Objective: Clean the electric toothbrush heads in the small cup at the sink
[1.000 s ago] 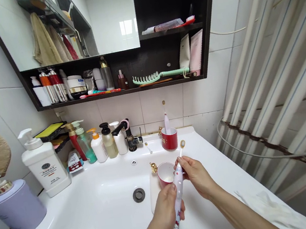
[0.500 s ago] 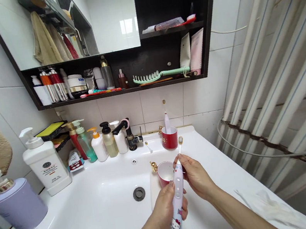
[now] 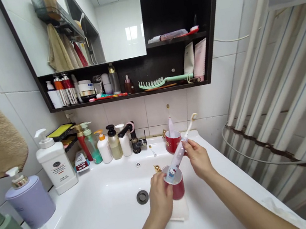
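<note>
An electric toothbrush [image 3: 175,163] with a cartoon cat on its pale pink-and-blue body is in my right hand [image 3: 199,157], whose fingers close round the upper part of the body. It leans, brush head up to the right, with its lower end in the mouth of a red cup [image 3: 179,191]. Curled at the left side of that cup is my left hand [image 3: 160,195], closed on its rim; some fingertips are hidden. A gold ornament [image 3: 157,168] sticks out from the cup. Behind stands a second red cup [image 3: 172,145] holding another pink electric toothbrush [image 3: 170,127].
The white basin [image 3: 105,216] has a drain [image 3: 142,197] and a black faucet [image 3: 135,141]. A small brush head [image 3: 152,151] lies on the back ledge. Several pump bottles [image 3: 104,148] line the left. A dark mirror cabinet [image 3: 138,94] hangs above; pipes [image 3: 281,108] run at right.
The toothbrush has gone from upright in both hands to leaning with its base in the near cup. My left hand has let go of it and moved to the cup.
</note>
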